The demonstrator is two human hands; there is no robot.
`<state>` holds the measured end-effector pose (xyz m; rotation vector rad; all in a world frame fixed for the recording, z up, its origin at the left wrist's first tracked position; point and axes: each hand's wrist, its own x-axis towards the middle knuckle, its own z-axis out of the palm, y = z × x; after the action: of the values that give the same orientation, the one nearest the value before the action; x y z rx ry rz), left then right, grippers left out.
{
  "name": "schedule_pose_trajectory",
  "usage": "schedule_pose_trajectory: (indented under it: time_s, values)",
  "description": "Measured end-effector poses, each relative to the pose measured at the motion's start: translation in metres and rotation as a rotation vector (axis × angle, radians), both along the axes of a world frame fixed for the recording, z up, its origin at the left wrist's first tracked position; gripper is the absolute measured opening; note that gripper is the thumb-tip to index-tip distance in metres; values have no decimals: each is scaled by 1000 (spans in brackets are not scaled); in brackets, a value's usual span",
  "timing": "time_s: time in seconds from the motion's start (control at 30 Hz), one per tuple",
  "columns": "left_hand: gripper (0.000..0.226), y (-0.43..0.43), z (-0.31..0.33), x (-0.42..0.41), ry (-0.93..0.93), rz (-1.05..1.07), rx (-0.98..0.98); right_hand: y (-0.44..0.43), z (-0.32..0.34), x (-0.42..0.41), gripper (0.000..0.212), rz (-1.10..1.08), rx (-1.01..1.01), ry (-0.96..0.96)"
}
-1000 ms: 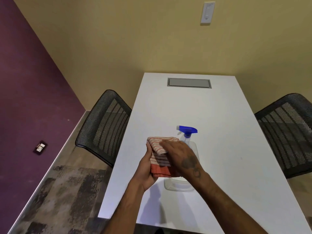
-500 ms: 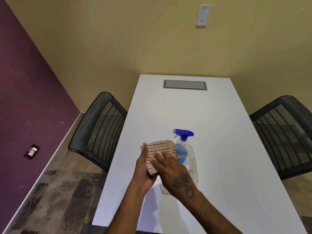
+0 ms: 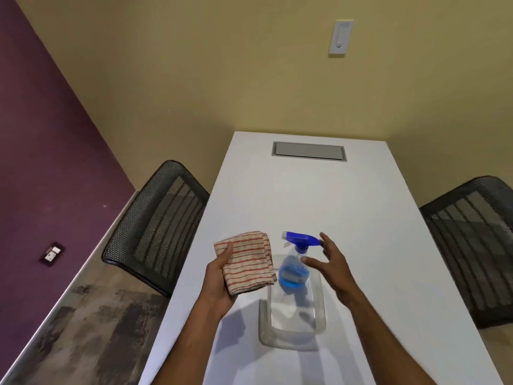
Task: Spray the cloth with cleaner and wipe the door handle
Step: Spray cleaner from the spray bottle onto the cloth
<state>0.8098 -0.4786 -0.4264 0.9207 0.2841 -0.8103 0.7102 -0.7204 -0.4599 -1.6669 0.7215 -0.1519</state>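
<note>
A folded cloth [image 3: 248, 259] with red and white stripes lies in my left hand [image 3: 219, 284], thumb pressed on its left corner, held above the white table [image 3: 361, 218]. A spray bottle [image 3: 294, 269] with a blue trigger head and blue liquid stands in a clear plastic tray [image 3: 291, 333]. My right hand [image 3: 331, 265] hovers open just right of the bottle, fingers spread around its neck without gripping it. No door handle is in view.
A black mesh chair [image 3: 155, 226] stands at the table's left side, another [image 3: 477, 245] at the right. A grey cable hatch [image 3: 309, 150] is set into the far end of the table. A wall switch [image 3: 341, 37] hangs on the yellow wall.
My right hand has left the cloth and moved right to the spray bottle's side. My left hand keeps the cloth and has shifted slightly left.
</note>
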Motion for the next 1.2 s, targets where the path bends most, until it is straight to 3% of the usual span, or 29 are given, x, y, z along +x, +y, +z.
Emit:
schedule_pose_trajectory:
  time_s: [0.1, 0.2, 0.33, 0.43, 0.57, 0.7, 0.9, 1.0, 1.1, 1.2]
  values:
    - [47, -4, -2, 6, -2, 18, 0, -15, -13, 25, 91, 199, -13, -9]
    - [48, -8, 0, 9, -27, 39, 4, -17, -19, 42, 79, 277, 61, -46]
    - [49, -11, 7, 14, -45, 79, 7, -9, -23, 49, 44, 232, 121, -87]
    - [52, -12, 17, 21, -67, 90, 1, -6, -15, 48, 39, 183, 108, -114]
    - [55, -11, 34, 33, -110, 86, -23, -1, 29, 37, 45, 111, 23, -187]
    - [58, -12, 51, 45, -179, 61, -46, 16, 94, 9, 57, 57, -54, -411]
    - [65, -22, 77, 47, -258, 43, -102, 47, 168, -29, 27, 79, -61, -547]
    - [68, -25, 83, 48, -268, 44, -124, 61, 184, -39, 25, 162, -230, -487]
    - [61, -25, 85, 47, -279, 44, -108, 77, 191, -43, 7, 237, -327, -410]
    - [54, -26, 87, 41, -295, 13, -89, 91, 187, -43, 37, 205, -291, -366]
